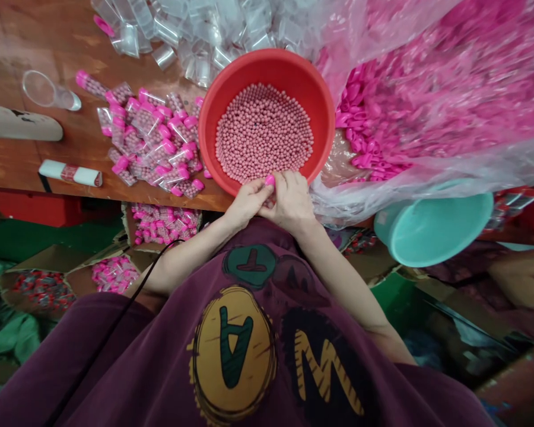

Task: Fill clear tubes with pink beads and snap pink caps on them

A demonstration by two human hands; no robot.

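Observation:
A red bowl (320, 112) full of small pink balls (263, 131) sits on the wooden table. Both my hands meet at its near rim. My left hand (248, 200) is closed, pinching a pink cap (269, 180) on a small tube that is mostly hidden. My right hand (290, 198) is closed around that same tube from the other side. A heap of filled clear tubes with pink caps (153, 139) lies just left of the bowl.
Empty clear tubes (191, 29) are piled behind the bowl. A plastic bag of pink caps (427, 95) fills the right. A teal bowl (436, 228) hangs off the table edge. A clear cup (48, 92) lies far left. Boxes of filled tubes (164, 224) sit below.

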